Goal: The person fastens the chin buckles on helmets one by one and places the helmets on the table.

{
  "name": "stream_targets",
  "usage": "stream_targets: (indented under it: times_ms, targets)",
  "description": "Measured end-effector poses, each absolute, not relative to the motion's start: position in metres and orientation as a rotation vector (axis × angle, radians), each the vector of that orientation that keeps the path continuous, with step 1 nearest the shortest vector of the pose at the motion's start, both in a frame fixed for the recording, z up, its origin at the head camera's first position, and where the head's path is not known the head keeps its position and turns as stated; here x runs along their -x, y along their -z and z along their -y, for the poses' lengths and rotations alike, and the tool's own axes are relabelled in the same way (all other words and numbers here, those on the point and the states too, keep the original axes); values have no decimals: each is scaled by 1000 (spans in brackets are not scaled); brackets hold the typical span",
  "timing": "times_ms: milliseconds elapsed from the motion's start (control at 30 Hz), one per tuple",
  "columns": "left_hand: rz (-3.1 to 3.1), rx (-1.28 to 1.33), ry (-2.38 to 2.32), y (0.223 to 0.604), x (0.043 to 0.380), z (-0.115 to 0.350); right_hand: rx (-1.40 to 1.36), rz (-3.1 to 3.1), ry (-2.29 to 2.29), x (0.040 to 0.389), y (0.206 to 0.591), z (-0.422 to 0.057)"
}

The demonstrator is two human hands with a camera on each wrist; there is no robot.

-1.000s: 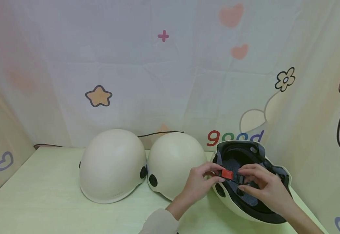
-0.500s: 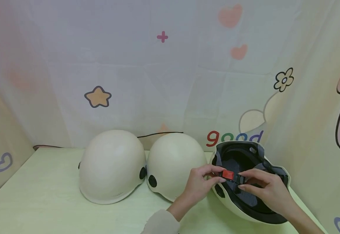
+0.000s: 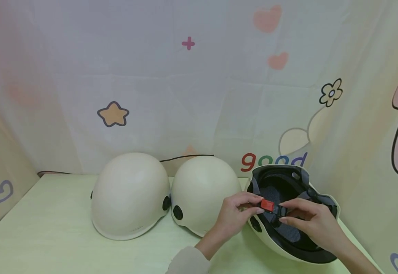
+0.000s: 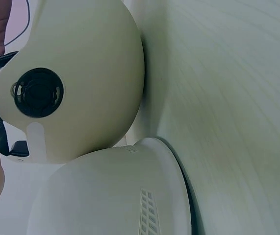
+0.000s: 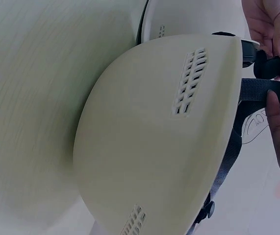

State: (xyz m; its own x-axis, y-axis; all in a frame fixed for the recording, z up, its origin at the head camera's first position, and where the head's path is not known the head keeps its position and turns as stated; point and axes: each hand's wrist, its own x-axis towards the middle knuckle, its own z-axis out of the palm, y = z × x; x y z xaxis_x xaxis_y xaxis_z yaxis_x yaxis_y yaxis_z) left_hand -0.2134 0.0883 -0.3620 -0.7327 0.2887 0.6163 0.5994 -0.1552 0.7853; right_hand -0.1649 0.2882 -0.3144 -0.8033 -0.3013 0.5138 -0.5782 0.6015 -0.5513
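Observation:
A cream helmet (image 3: 270,242) lies with its opening up at the right of the table, dark padding inside. Over that opening is a chin-strap buckle, its red part (image 3: 267,205) joined in line with a black part (image 3: 281,211). My left hand (image 3: 231,215) pinches the red end between thumb and fingers. From the other side my right hand (image 3: 317,220) pinches the black end. The right wrist view shows the dark webbing strap (image 5: 255,89) running from the helmet's edge to the right fingers. In the left wrist view, the hands are partly cut off at the left edge.
Two more cream helmets, one at the left (image 3: 130,198) and one in the middle (image 3: 203,190), sit dome up, side by side. The middle one stands close to the upturned helmet. A printed curtain (image 3: 164,95) hangs behind the pale table (image 3: 48,243).
My right thumb and fingers have closed in on the black end of the buckle, and its red part has shifted slightly right. The helmets have stayed in place.

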Motion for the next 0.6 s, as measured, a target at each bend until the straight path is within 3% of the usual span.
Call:
stream_targets:
  times_ms: [600]
  targets:
    - [1857,1013,2013,365,212,-89,-745,2444,-996,167,318,-288]
